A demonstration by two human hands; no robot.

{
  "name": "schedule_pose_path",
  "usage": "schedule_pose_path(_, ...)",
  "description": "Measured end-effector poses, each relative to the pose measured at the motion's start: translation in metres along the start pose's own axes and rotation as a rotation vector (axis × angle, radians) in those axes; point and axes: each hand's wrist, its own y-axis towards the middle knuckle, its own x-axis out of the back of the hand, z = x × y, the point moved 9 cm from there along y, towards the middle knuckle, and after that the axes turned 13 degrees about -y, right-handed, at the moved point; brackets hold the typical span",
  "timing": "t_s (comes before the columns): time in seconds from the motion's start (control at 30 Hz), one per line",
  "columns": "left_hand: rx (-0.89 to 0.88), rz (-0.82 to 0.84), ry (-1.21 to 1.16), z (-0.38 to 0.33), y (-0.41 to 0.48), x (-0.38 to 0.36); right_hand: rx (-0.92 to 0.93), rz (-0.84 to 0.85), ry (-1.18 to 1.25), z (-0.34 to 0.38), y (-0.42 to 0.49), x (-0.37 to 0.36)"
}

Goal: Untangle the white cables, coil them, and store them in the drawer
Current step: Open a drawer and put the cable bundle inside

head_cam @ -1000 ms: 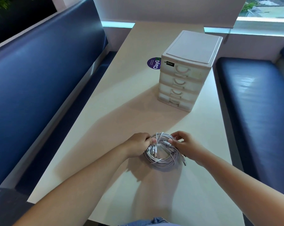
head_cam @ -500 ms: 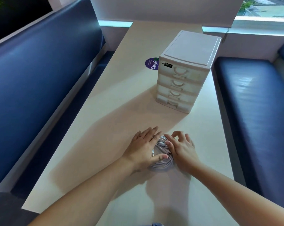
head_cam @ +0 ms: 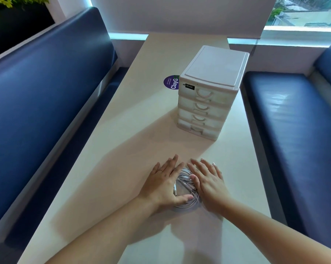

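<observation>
A coil of white cables (head_cam: 186, 195) lies flat on the beige table (head_cam: 113, 168), near its front. My left hand (head_cam: 164, 185) presses on the coil's left side with straight fingers, the thumb lying across its near edge. My right hand (head_cam: 208, 181) lies flat on the coil's right side, fingers spread. Much of the coil is hidden under both palms. A white four-drawer box (head_cam: 208, 96) stands farther back on the table, all drawers closed.
A purple round sticker (head_cam: 171, 82) lies on the table just left of the drawer box. Blue padded benches run along the left (head_cam: 46, 92) and right (head_cam: 294, 130) sides of the table. A window ledge closes the far end.
One second ago both hands pinched the raised coil. They have since flattened onto it, fingers straightened, pressing it down on the table.
</observation>
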Motion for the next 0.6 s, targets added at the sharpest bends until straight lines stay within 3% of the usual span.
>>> schedule_pose_path(0.17,0.011,0.032,0.001,-0.001,-0.001,0.001,0.006,0.077,0.023,0.001,0.002,0.0)
schedule_pose_path(0.37,0.032,0.011,-0.176,-0.007,-0.001,0.012,0.058,0.101,0.173,0.002,0.003,0.018)
schedule_pose_path(0.6,-0.011,-0.288,-0.498,-0.021,0.018,0.081,0.056,-0.547,0.255,-0.033,0.01,0.144)
